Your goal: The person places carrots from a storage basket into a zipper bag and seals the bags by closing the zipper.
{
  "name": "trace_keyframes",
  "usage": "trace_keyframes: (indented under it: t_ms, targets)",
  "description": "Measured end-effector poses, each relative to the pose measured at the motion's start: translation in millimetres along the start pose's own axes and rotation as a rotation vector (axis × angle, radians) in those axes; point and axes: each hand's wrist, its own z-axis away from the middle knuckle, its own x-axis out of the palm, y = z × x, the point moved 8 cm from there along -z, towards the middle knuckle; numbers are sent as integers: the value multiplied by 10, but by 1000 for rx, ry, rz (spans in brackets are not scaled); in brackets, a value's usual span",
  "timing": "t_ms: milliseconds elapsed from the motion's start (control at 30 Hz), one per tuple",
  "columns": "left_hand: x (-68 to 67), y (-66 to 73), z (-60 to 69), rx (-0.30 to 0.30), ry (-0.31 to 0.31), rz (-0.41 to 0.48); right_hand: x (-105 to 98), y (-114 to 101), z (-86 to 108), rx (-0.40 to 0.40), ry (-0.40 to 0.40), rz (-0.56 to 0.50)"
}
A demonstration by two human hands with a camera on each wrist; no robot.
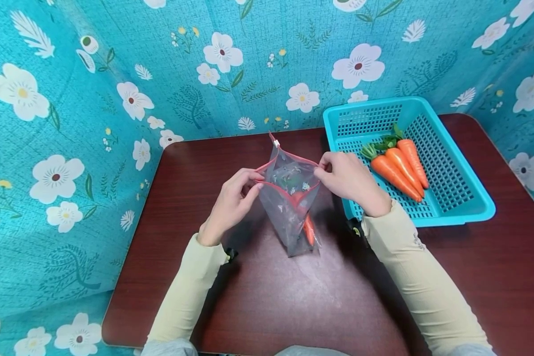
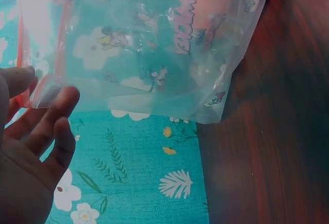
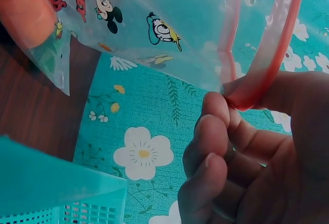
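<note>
Between the two hands a clear zip bag [image 1: 278, 212] with red edging and cartoon prints stands with its mouth spread wide. My left hand [image 1: 235, 200] pinches the left side of the rim between thumb and fingers. On the opposite side, the right hand [image 1: 349, 179] pinches the rim's edge, and in the right wrist view the thumb and fingertips close on the red strip [image 3: 277, 54]. Inside the bag lies a carrot [image 1: 309, 230], its orange end low in the bag. A white slider [image 1: 276, 143] sits at the far end of the zip.
To the right stands a turquoise plastic basket [image 1: 460, 163] holding several carrots [image 1: 400, 168] with green tops. Everything rests on a dark red-brown table [image 1: 196, 168]. A blue floral cloth [image 1: 249, 64] hangs behind and to the left.
</note>
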Motion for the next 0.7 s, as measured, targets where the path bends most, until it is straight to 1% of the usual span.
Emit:
trace_keyframes:
  t_ms: [200, 400, 467, 700]
  targets:
    - [11, 10, -8, -13, -6, 23, -1, 13, 1, 11, -13, 7]
    - [14, 8, -6, -6, -10, 86, 3, 23, 0, 24, -24, 4]
    - [12, 6, -6, -6, -12, 86, 3, 22, -1, 26, -22, 3]
    - [0, 9, -5, 1, -6, 36, -5, 18, 0, 17, -24, -1]
